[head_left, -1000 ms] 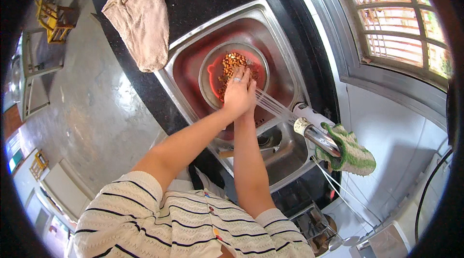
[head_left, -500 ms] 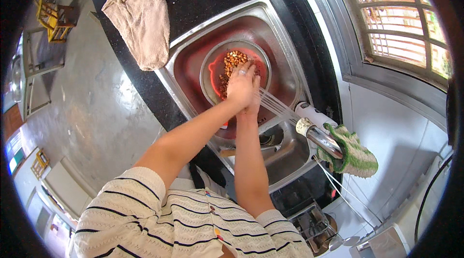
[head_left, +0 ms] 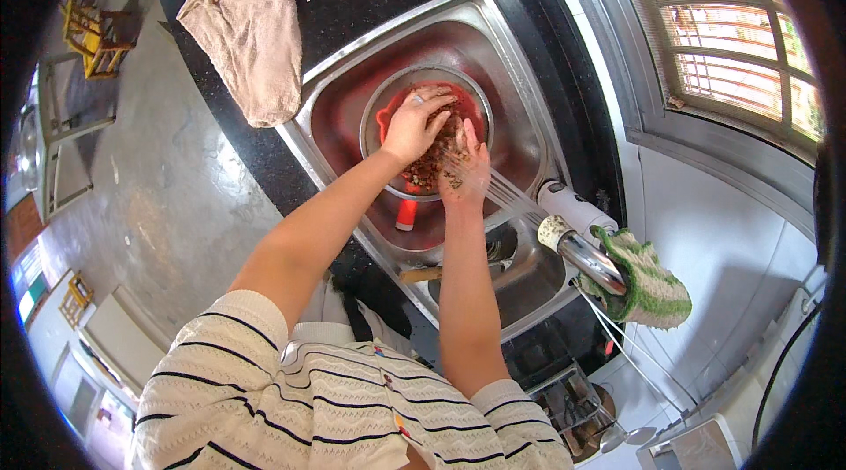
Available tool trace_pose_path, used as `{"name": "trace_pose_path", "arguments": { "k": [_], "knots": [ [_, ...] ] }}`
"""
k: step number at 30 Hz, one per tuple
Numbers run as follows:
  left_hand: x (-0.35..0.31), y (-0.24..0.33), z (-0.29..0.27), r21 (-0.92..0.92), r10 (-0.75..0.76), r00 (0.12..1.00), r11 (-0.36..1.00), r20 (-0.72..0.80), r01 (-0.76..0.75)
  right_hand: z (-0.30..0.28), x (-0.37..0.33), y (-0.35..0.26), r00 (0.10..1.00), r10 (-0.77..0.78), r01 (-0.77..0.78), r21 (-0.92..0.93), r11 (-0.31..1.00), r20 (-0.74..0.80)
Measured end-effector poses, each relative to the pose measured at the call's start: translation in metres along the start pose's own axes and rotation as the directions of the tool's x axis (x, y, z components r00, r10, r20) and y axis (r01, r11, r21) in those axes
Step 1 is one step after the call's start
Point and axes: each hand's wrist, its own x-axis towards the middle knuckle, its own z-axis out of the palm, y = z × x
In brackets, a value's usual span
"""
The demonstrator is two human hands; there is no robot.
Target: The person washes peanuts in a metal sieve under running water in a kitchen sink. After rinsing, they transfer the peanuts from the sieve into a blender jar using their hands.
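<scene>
A round steel basin sits in the larger sink bowl. Inside it is a red-rimmed strainer whose red handle points toward me. Small brown nuts or beans lie heaped in the strainer, partly hidden by my hands. My left hand, with a ring on it, rests over the heap with its fingers stretched and apart. Beside it my right hand is turned palm up, fingers spread, with wet brown bits clinging to it. Water streams from the metal faucet onto my right hand.
A beige cloth lies on the black counter at the far left of the sink. A green and white cloth hangs by the faucet. The smaller sink bowl holds a wooden-handled item. A barred window is at right.
My hands, pressed together over the nuts before, have moved apart. The left went left; the right turned palm up under the stream. The red handle now shows.
</scene>
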Motion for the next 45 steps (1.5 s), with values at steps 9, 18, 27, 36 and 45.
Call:
{"name": "trace_pose_path", "arguments": {
  "k": [9,18,27,36,45],
  "knots": [
    [-0.029,-0.020,0.024,0.183,-0.213,0.976,0.959,-0.034,0.215,-0.027,0.015,0.041,0.916,-0.364,0.262,-0.436,0.861,-0.167],
    [-0.040,-0.001,0.040,-0.149,-0.394,0.919,0.909,-0.003,0.389,-0.042,0.054,0.033,0.962,-0.168,0.133,-0.170,0.977,-0.214],
    [-0.050,0.026,0.020,-0.662,-0.528,0.839,0.583,0.131,0.471,0.021,0.011,0.030,0.947,-0.226,0.127,-0.377,0.917,-0.230],
    [-0.048,0.033,0.020,-0.532,-0.425,0.903,0.751,0.061,0.390,-0.002,0.007,0.042,0.976,-0.219,0.202,-0.454,0.868,0.017],
    [-0.051,0.046,0.018,-0.295,-0.345,0.935,0.888,0.078,0.352,-0.014,0.008,0.029,0.997,-0.080,0.074,-0.282,0.956,-0.011]
  ]
}}
